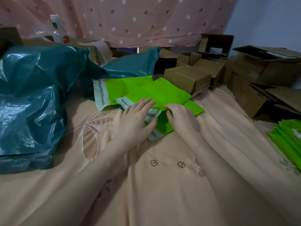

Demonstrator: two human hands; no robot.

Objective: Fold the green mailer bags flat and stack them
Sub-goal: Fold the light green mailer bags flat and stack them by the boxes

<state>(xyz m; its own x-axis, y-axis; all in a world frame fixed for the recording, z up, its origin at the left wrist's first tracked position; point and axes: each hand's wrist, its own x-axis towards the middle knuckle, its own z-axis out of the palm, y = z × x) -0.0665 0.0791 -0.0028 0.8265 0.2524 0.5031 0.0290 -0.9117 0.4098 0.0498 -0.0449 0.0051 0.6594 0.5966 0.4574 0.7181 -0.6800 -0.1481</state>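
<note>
The left hand [138, 118] lies flat, fingers straight, pressing the green mailer bags [146, 92] on the bedsheet [162, 185] at centre; the right hand [180, 116] pinches a folded edge. The slick plastic may spring open or slide if pressure eases. A folded stack [288, 137] waits near right. The far-right cardboard boxes [187, 79] show no contents; the teal bags [32, 101] at left bulge, contents hidden.

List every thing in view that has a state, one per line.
left hand: open, fingers flat on the mailer
right hand: pinching the mailer's edge
green mailer bag: creased, partly folded
green stack: lying flat at right
teal bags: crumpled
cardboard boxes: some closed, some open
</note>
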